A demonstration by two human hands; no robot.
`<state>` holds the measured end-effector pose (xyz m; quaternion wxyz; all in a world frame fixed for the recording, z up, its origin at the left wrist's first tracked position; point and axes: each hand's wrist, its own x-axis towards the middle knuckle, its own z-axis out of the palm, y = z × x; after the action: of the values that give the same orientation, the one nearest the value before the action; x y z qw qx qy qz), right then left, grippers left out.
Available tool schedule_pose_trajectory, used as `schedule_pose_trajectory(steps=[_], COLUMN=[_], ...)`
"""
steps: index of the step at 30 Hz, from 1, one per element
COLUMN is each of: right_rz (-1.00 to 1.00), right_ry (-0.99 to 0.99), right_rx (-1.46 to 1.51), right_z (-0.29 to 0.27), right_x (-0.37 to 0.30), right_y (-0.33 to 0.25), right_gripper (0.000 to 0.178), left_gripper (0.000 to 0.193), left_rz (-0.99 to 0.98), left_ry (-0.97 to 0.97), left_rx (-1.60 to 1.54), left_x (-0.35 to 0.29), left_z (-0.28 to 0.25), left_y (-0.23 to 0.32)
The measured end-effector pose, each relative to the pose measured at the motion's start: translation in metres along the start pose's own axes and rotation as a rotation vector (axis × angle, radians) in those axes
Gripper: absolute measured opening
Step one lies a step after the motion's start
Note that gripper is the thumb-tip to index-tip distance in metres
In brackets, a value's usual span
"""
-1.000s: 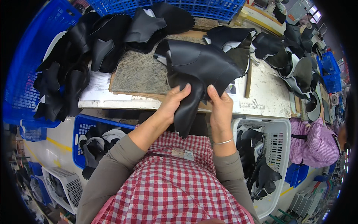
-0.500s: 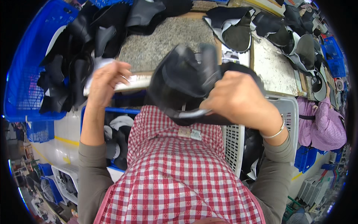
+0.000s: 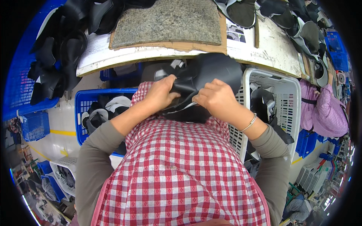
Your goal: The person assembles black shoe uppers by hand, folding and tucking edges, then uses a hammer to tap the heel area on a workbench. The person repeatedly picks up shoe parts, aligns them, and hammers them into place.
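A black shoe upper (image 3: pixel 217 71) with a pale inner edge lies across my lap, just below the bench's front edge. My left hand (image 3: pixel 162 92) is closed on its left side, thumb and fingers pinching the material. On the right, my right hand (image 3: pixel 217 96) grips the same upper with curled fingers, a bangle on the wrist. Both hands are close together, and the upper's lower part is in shadow against the checked apron (image 3: pixel 177 150). Small pale things near the left hand's fingertips are too hidden to make out.
A grey stone slab (image 3: pixel 167 22) rests on the white bench (image 3: pixel 271 56). More black uppers (image 3: pixel 103 15) lie at the back. A blue crate (image 3: pixel 78 120) and a white crate (image 3: pixel 247 86) flank my lap, both holding dark pieces. A co-worker in a checked shirt (image 3: pixel 326 109) is at the right.
My left hand has come down from the left onto the upper. The upper has been lowered from over the bench edge to my lap, and my right hand has moved slightly left with it.
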<state>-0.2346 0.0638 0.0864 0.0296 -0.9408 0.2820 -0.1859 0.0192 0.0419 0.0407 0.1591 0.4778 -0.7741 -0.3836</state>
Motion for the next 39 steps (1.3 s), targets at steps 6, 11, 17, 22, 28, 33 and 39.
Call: schedule_pose_trajectory(steps=[6, 11, 17, 22, 28, 33, 39], right_rz=[0.175, 0.41, 1.132, 1.088, 1.117, 1.053, 1.061], right_ry=[0.074, -0.025, 0.032, 0.144, 0.111, 0.118, 0.12], right_rx=[-0.014, 0.226, 1.304, 1.187, 1.385, 1.315, 1.247], right_z=[0.012, 0.021, 0.041, 0.049, 0.05, 0.054, 0.051], right_x=[0.0, 0.005, -0.013, -0.021, -0.018, -0.022, -0.02], right_y=[-0.009, -0.009, 0.003, -0.008, -0.001, -0.001, -0.004], right_gripper=[0.002, 0.014, 0.026, 0.028, 0.028, 0.027, 0.029], left_gripper=[0.043, 0.019, 0.019, 0.024, 0.027, 0.029, 0.029], left_rz=[0.176, -0.025, -0.256, -0.208, -0.231, -0.24, -0.243], left_ry=[0.08, -0.336, -0.258, -0.286, -0.33, -0.322, -0.335], left_rx=[-0.082, -0.424, -0.759, -0.758, -0.778, -0.666, -0.735], left_x=[0.013, 0.024, 0.022, 0.024, 0.026, 0.024, 0.025], left_z=[-0.036, -0.019, -0.001, -0.006, -0.013, -0.013, -0.011], left_y=[0.008, 0.007, -0.004, 0.0, 0.011, 0.012, 0.006])
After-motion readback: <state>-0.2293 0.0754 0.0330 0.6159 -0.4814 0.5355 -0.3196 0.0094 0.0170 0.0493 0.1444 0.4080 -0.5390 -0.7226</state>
